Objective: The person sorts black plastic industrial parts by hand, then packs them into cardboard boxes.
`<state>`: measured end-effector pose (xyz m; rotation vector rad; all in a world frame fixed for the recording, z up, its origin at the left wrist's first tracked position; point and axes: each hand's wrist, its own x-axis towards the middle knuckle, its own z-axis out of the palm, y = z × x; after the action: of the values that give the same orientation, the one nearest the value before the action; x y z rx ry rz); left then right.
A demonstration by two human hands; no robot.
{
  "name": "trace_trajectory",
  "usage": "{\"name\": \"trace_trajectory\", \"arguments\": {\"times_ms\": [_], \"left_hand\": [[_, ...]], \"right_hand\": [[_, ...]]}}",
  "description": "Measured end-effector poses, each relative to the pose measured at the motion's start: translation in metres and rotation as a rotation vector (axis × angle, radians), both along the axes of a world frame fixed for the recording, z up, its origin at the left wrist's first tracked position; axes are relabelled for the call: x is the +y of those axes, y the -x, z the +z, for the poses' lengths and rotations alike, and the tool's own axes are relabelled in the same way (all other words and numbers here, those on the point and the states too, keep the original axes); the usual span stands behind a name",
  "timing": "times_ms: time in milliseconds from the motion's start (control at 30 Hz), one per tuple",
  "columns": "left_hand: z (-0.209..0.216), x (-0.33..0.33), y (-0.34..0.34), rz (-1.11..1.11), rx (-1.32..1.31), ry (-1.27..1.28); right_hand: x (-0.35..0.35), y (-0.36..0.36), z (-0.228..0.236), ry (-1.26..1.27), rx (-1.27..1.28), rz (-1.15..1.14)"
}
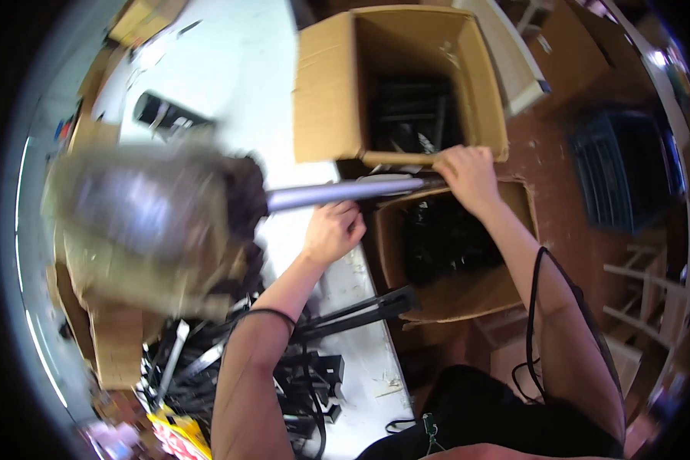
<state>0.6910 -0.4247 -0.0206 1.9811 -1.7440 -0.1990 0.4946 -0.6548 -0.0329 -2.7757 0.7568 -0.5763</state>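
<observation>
My left hand is closed, fingers curled, just below a pale silvery tube. Whatever it may hold is hidden. My right hand bends its fingers down at the near edge of a tall open carton, beside the tube's dark right end. I cannot make out what is between those fingers. From the tube's left end a large blurred head, wrapped in clear film and brown tape, covers part of the table. A second open carton, under my right forearm, holds black glossy pieces. Dark pieces also lie inside the tall carton.
On the white table, black metal strips and brackets are heaped near my left forearm. Two long black bars jut over the table's edge. A dark cylinder lies farther off. Right, a blue crate stands on the floor.
</observation>
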Motion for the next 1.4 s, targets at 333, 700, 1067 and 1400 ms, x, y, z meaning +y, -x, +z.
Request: {"name": "trace_trajectory", "arguments": {"times_ms": [333, 700, 1067, 1400], "left_hand": [[0.019, 0.011, 0.099, 0.16, -0.393, -0.154], [0.158, 0.405, 0.363, 1.134, 0.356, -0.171], [0.082, 0.423, 0.593, 2.178, 0.875, 0.05], [0.133, 0.444, 0.49, 1.942, 0.777, 0.181]], "right_hand": [[-0.055, -0.023, 0.008, 0.114, 0.181, 0.006], [0.259, 0.001, 0.086, -0.4, -0.211, 0.558], [0.241, -0.016, 0.06, -0.322, 0.376, 0.811], [0.281, 0.024, 0.063, -0.017, 0.201, 0.862]]}}
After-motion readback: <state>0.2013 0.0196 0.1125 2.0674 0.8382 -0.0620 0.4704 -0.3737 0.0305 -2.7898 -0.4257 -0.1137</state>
